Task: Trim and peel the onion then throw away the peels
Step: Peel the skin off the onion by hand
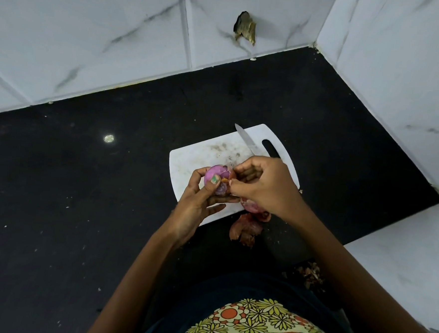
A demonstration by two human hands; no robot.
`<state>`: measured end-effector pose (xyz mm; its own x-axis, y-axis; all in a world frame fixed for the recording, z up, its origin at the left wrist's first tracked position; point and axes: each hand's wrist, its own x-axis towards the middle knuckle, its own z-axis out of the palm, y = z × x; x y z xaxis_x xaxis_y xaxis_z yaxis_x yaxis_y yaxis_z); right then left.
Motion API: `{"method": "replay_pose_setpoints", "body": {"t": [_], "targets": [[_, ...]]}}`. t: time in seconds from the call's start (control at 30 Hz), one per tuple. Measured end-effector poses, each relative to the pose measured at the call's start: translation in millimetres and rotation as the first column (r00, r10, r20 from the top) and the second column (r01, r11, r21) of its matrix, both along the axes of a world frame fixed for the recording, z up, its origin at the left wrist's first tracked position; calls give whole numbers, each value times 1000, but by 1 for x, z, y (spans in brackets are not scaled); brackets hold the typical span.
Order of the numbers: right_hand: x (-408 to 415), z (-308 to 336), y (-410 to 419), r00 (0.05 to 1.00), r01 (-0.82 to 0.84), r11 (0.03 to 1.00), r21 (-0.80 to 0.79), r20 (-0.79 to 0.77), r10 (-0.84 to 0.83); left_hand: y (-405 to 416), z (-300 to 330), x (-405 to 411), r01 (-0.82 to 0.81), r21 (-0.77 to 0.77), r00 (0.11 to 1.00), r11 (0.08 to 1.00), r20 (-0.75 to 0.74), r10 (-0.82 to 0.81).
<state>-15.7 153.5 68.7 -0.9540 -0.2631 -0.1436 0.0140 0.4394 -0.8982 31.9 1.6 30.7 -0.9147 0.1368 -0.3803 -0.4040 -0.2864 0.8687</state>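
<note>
A purple onion (216,171), partly peeled, is held above the white cutting board (195,162) by my left hand (197,203), thumb across its front. My right hand (261,185) pinches a strip of skin at the onion's right side. Under my right hand lies another pinkish onion piece (252,207) on the board's near edge. A knife (246,141) rests on the board's far side, blade pointing away; its handle is mostly hidden behind my right hand. Brown dry peels (245,230) lie on the black counter just in front of the board.
The black counter (82,182) stretches left and forward, bounded by white marble-patterned tile walls behind and to the right. More peel scraps (312,274) lie at the counter's near right edge. A chipped hole (245,27) marks the back wall.
</note>
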Motion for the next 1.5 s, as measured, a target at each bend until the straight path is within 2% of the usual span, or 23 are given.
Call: {"method": "replay_pose_setpoints", "body": {"t": [0.13, 0.3, 0.5, 0.7, 1.17, 1.33, 1.5], "targets": [[-3, -6, 3, 996, 68, 998, 8, -60, -68, -2, -3, 2, 10, 17, 1000, 1000, 11, -10], [0, -6, 0, 999, 37, 998, -52, 35, -35, -1, -5, 0, -32, -30, 999, 999, -12, 32], [0, -9, -2, 997, 72, 997, -30, 33, -71, -1, -4, -1, -26, -55, 999, 998, -29, 24], [2, -10, -6, 995, 98, 995, 18, -17, -98, 0, -8, -1, -11, -61, 1000, 998, -15, 10], [4, -11, -4, 998, 43, 996, 83, -48, -39, 6, -14, 5, -25, -33, 1000, 999, 12, 25], [1, -14, 5, 988, 118, 992, 43, -108, -112, 4, -14, 4, -54, 13, 998, 998, 25, 54], [6, -13, -3, 998, 59, 998, -17, -4, -59, 8, -15, 3, -121, 54, 993, 991, 9, 121]]}}
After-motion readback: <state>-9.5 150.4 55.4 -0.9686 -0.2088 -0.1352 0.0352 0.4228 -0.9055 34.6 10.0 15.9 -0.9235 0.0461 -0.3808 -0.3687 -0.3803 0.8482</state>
